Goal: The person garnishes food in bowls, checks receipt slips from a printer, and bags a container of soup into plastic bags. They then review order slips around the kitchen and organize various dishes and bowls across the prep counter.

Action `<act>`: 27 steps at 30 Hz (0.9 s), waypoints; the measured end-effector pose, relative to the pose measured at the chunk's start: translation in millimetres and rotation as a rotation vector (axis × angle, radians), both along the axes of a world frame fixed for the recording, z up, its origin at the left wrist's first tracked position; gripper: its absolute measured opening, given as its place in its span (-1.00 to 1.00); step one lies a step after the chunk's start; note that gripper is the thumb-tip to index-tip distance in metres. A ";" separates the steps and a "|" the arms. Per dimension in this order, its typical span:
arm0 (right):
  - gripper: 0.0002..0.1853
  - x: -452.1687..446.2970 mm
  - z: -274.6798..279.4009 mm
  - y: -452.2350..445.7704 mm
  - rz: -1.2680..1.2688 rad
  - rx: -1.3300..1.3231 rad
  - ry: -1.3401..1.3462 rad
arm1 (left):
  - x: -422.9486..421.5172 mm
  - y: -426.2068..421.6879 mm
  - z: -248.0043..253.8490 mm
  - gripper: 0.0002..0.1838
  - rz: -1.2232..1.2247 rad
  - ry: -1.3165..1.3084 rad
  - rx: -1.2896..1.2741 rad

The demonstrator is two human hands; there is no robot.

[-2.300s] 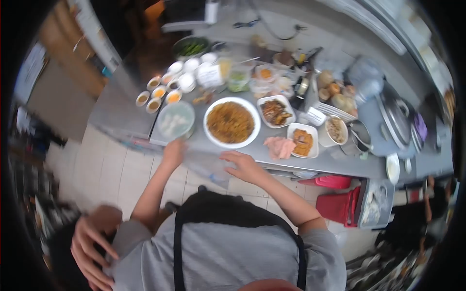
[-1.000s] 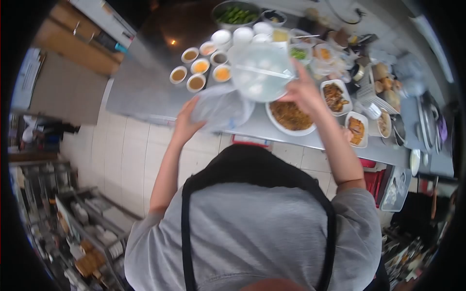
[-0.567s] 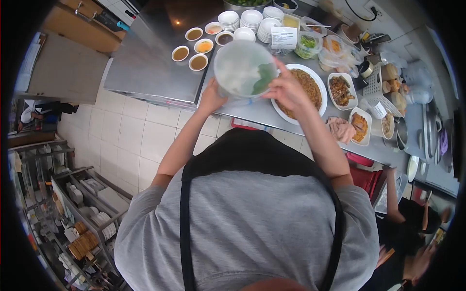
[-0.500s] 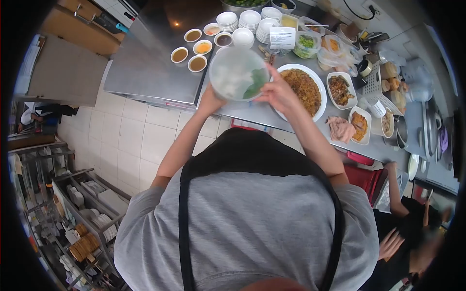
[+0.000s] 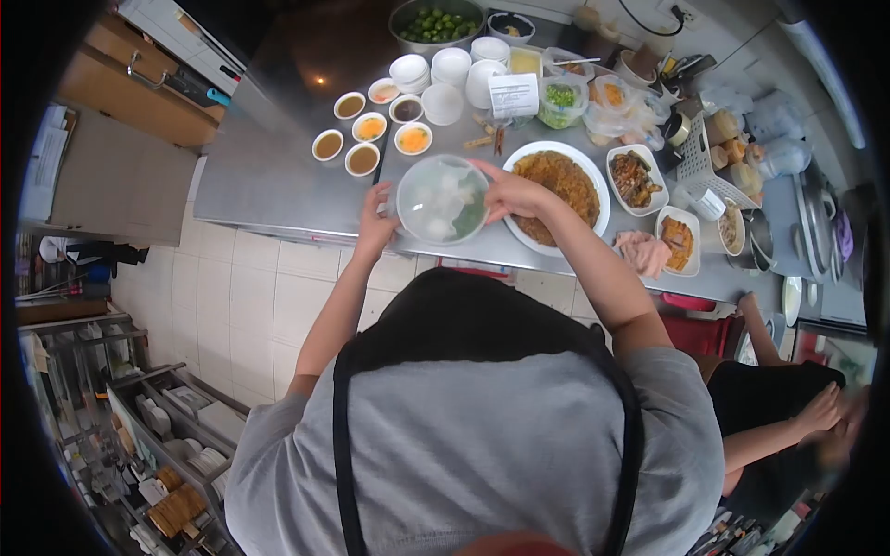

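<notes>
A round translucent plastic container (image 5: 442,202) with white and leafy green contents is between my hands, low over the counter's front edge. Whether its base touches the steel cannot be told. My right hand (image 5: 513,195) grips its right rim, fingers closed around the edge. On the opposite side, my left hand (image 5: 375,222) curls against its wall. Just right of my right hand lies a large white plate (image 5: 604,199) of brown noodle-like food (image 5: 559,190). Small sauce cups (image 5: 362,158) stand behind the container.
Stacked white bowls (image 5: 451,67), a printed label (image 5: 513,94) and a steel bowl of green fruit (image 5: 436,23) stand farther back. White dishes of food (image 5: 638,178) and a pink cloth (image 5: 642,254) are at right. A co-worker's arm (image 5: 769,445) shows at lower right.
My hands have brought the container down and closer to me. An orange-topped sauce cup that it hid now shows behind it. The co-worker's arms at right have shifted.
</notes>
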State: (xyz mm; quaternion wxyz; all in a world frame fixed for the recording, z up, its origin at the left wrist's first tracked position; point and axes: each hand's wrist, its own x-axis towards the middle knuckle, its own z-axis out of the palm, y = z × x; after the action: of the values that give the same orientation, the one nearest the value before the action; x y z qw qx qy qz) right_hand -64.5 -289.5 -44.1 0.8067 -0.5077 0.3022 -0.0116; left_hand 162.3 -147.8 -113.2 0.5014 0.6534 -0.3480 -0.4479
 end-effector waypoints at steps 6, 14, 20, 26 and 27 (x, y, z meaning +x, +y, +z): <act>-0.21 27.2 -12.3 -40.4 0.322 -0.927 0.146 | 26.6 -62.0 -46.9 -0.71 0.025 -0.197 0.087; -0.69 90.4 -40.7 -26.2 0.032 -1.172 -0.075 | -9.2 -51.0 13.1 -0.95 0.028 -0.659 -0.339; -0.84 85.5 -18.1 -2.1 -0.124 -1.645 0.039 | -17.5 -60.2 44.1 -0.86 0.055 -1.195 -0.504; -0.76 47.8 -37.3 -26.9 -0.196 -1.734 0.254 | -8.9 -28.3 41.0 -0.83 0.090 -1.149 -0.255; -0.76 35.8 -33.4 -23.3 -0.192 -1.727 0.253 | -6.8 -17.2 40.4 -0.84 0.164 -1.078 -0.140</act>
State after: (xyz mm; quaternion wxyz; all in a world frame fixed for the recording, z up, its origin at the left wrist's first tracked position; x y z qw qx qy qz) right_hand -28.7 -312.9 -77.5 0.0964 -0.9107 0.3165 -0.2474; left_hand 155.5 -165.0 -72.8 0.3276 0.7802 -0.5326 0.0150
